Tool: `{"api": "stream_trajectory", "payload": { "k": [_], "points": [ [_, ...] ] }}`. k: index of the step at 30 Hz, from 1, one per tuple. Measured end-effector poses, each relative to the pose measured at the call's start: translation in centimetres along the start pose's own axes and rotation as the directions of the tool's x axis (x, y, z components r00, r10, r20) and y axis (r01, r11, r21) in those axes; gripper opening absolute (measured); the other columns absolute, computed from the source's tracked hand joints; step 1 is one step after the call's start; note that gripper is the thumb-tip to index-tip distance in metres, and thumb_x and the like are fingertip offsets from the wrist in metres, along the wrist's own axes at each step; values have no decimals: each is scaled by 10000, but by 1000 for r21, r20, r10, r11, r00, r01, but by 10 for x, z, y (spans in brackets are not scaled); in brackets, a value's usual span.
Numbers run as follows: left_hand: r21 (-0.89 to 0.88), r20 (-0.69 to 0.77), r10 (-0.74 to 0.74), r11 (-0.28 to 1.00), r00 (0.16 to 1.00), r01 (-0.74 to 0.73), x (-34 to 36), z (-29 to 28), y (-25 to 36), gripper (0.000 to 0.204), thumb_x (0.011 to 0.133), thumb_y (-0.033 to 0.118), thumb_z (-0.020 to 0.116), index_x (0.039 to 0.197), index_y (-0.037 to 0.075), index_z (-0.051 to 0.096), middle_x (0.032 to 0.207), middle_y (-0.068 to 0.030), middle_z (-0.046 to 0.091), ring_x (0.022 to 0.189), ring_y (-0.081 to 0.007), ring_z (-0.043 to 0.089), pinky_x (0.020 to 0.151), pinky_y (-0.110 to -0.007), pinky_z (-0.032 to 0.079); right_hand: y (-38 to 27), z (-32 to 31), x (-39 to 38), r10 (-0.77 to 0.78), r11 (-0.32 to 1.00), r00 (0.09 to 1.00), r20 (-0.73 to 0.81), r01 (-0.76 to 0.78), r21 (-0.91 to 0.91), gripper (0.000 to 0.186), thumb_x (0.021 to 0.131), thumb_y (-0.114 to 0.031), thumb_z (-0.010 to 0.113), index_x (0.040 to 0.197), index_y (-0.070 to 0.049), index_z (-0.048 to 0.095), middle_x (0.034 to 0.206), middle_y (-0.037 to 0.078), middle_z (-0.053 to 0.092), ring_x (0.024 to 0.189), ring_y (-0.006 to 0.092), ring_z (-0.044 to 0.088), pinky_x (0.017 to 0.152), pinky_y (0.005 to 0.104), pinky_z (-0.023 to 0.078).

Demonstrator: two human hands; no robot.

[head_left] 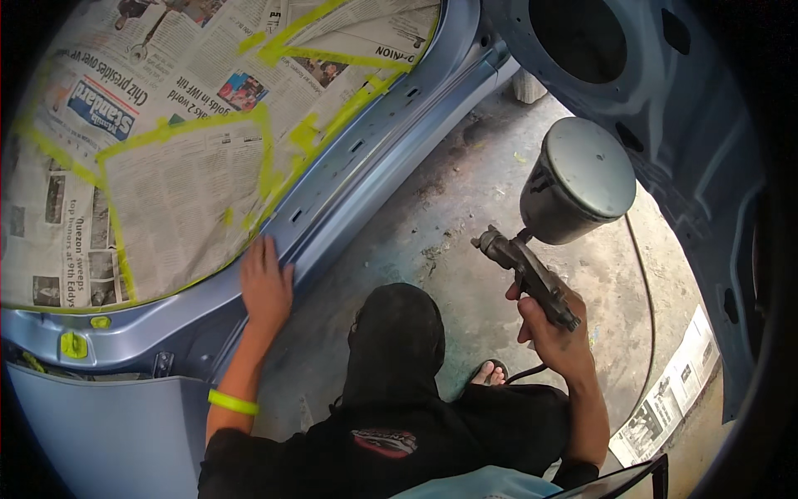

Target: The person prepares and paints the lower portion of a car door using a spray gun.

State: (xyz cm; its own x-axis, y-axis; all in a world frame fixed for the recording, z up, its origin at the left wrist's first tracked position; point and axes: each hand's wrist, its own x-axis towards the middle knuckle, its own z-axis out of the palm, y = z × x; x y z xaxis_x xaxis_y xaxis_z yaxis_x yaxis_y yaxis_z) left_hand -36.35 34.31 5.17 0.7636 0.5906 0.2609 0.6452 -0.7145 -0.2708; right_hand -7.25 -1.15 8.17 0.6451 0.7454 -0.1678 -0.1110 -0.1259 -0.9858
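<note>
The fingers of my left hand [264, 283] rest spread along the inner edge of a pale blue metal car door frame [337, 175], beside newspaper masking [187, 204] held with yellow-green tape [267, 154]. My right hand [555, 333] grips a dark metal spray gun [532, 283] with a large grey cup [578, 179] on top. The gun is over the floor, its nozzle pointing up and left, clear of the frame. A dark hose [524, 374] runs from below my right hand.
An open blue panel [690, 166] with cutouts curves along the right. Another hose [647, 324] lies on the stained concrete floor [449, 216], near newspaper sheets [669, 387]. A lower blue panel [100, 424] is at bottom left. My black-clothed knee [395, 333] and sandaled foot [490, 374] are below.
</note>
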Motion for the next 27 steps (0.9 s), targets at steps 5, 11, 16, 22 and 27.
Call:
{"api": "stream_trajectory", "payload": {
  "k": [5,11,16,22,27],
  "points": [
    [6,-121,-7,1000,993,8,84,24,98,693,913,230,643,1480,-52,361,1514,-320,353,1360,-542,355,1139,-609,262,-5,-8,-19,-16,1000,1000,23,16,-14,350,937,-155,692,1222,32,615,961,68,687,609,91,602,545,249,520],
    [-125,-280,29,990,960,-66,187,51,171,688,909,258,646,1465,-47,377,1503,-327,362,1376,-509,353,1155,-597,244,-20,-11,-43,73,991,996,60,-80,109,418,925,-159,689,1263,54,569,992,86,695,596,84,611,557,238,528],
    [37,-270,547,828,792,-559,206,48,198,719,908,291,649,1477,-47,367,1560,-283,306,1472,-429,263,1185,-562,223,-16,-13,-59,3,984,1000,29,-8,180,562,937,-331,694,1323,50,545,981,118,687,581,82,604,520,225,502],
    [-304,-79,394,865,916,-399,112,51,150,840,873,294,693,1514,-68,290,1626,-246,190,1514,-397,190,1211,-542,189,-14,-20,-62,12,999,997,-77,-8,49,714,922,-550,659,1284,61,582,974,115,684,540,79,580,494,219,458],
    [-181,74,149,974,986,-133,-22,27,79,928,806,302,754,1537,-22,284,1629,-226,212,1522,-375,194,1193,-576,198,-7,-18,-58,6,998,998,-65,-2,58,797,902,-640,626,1269,66,588,964,118,686,519,87,576,491,224,451]
  ]
}}
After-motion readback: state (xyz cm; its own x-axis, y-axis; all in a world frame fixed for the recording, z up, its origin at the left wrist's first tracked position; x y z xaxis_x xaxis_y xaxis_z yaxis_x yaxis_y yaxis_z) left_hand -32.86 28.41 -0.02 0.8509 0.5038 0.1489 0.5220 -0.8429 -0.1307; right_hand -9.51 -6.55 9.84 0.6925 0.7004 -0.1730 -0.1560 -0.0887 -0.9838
